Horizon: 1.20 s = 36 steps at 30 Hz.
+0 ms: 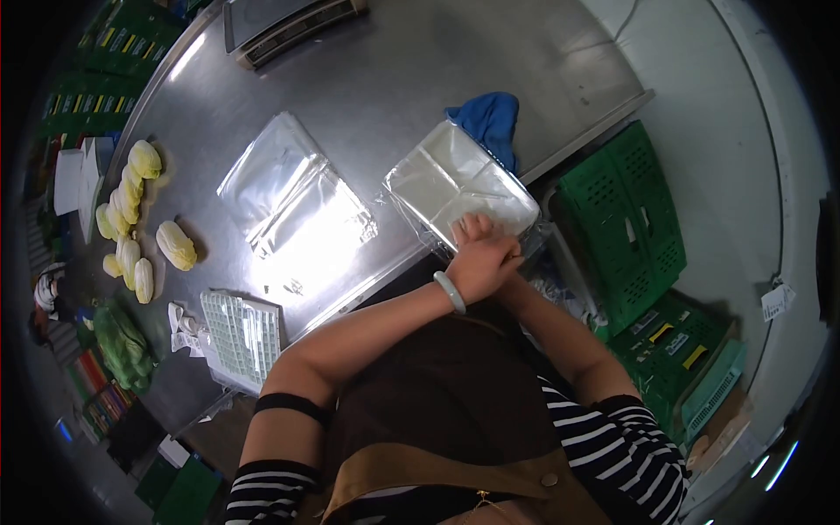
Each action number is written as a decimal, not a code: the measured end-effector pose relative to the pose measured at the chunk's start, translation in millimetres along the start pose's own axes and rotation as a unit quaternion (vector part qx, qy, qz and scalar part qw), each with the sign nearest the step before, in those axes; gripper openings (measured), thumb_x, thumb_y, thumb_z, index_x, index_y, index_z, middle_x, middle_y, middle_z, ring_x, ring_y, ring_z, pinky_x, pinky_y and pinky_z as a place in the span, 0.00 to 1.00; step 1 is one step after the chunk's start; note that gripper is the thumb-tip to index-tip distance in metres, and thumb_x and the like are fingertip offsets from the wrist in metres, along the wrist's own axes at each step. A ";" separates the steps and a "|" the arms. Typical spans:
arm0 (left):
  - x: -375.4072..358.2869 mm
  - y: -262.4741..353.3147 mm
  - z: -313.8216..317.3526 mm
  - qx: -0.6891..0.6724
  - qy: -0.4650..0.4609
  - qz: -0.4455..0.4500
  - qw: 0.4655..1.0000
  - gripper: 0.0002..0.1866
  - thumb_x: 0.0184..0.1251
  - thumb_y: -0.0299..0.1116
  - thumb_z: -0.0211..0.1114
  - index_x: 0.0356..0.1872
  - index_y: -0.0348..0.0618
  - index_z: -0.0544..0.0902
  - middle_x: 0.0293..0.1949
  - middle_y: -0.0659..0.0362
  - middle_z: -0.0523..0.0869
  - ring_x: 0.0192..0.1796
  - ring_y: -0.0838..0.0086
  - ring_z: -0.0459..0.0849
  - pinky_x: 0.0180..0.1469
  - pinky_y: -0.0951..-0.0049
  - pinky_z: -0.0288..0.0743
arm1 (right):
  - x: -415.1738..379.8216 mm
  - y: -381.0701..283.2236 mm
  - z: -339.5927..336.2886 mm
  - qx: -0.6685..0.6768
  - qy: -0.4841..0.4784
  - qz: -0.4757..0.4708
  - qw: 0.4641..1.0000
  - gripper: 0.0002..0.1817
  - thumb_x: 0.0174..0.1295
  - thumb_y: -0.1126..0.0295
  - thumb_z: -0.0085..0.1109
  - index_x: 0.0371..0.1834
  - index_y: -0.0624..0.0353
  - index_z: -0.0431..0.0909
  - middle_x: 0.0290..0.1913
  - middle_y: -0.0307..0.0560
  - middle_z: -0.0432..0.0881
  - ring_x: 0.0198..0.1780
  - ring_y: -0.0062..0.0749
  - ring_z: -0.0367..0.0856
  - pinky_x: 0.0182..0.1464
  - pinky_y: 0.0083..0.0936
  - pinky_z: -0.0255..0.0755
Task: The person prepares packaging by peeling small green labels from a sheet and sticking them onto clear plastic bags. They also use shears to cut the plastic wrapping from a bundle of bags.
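My left hand [481,265], with a pale bangle at its wrist, lies across my right hand near the table's front edge. Its fingers are curled, and what they hold, if anything, is hidden. Bent fingers of my right hand [473,229] show just beyond it, on the near part of a shallow tray [451,175] covered by clear, creased plastic. The rest of that hand is behind the left one. Loose plastic hangs around the tray's sides. A blue cloth [494,127] touches its far right corner. Left of the tray lies a stack of clear plastic bags [284,175].
Several napa cabbages [177,246] lie along the metal table's [411,70] left side. A scale [293,26] stands at the far edge. A gridded pale panel [241,332] is at the near left. Green crates [626,219] stand right of the table, beside the wall.
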State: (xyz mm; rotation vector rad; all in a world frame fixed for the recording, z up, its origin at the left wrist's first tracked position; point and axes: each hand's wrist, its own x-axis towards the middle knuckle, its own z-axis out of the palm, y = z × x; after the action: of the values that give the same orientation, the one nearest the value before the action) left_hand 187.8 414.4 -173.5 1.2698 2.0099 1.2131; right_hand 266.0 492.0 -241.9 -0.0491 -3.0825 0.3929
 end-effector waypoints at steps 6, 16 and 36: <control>-53.7 -49.5 -22.1 -0.175 0.035 -0.231 0.957 0.09 0.67 0.35 0.63 0.35 0.37 0.80 0.25 0.57 0.82 0.29 0.76 0.80 0.36 0.74 0.74 | 9.0 2.0 -1.8 -0.027 -0.016 -0.021 0.999 0.24 0.59 0.60 0.51 0.58 0.58 0.70 0.55 0.52 0.72 0.60 0.49 0.69 0.59 0.47 0.65; -74.0 -87.0 -11.8 -0.631 0.077 -0.432 0.640 0.25 0.71 0.44 0.59 0.61 0.40 0.67 0.55 0.51 0.80 0.54 0.62 0.81 0.60 0.63 0.72 | 44.0 21.1 -62.4 0.129 -0.148 0.025 0.980 0.16 0.51 0.74 0.56 0.45 0.62 0.77 0.41 0.57 0.79 0.46 0.54 0.78 0.49 0.43 0.73; -4.5 -124.4 -92.9 -0.753 0.177 -0.303 0.556 0.23 0.67 0.41 0.58 0.58 0.37 0.72 0.50 0.50 0.82 0.50 0.63 0.84 0.50 0.65 0.81 | 60.5 -31.8 -259.1 0.211 -0.339 0.062 0.915 0.10 0.55 0.67 0.60 0.37 0.62 0.78 0.35 0.56 0.79 0.38 0.55 0.79 0.40 0.38 0.73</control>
State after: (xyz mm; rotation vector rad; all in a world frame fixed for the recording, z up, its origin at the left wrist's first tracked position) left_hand 61.5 347.7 -234.8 -0.5346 0.6244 1.9690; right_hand 214.4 528.2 18.6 -0.1184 -3.5604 1.3328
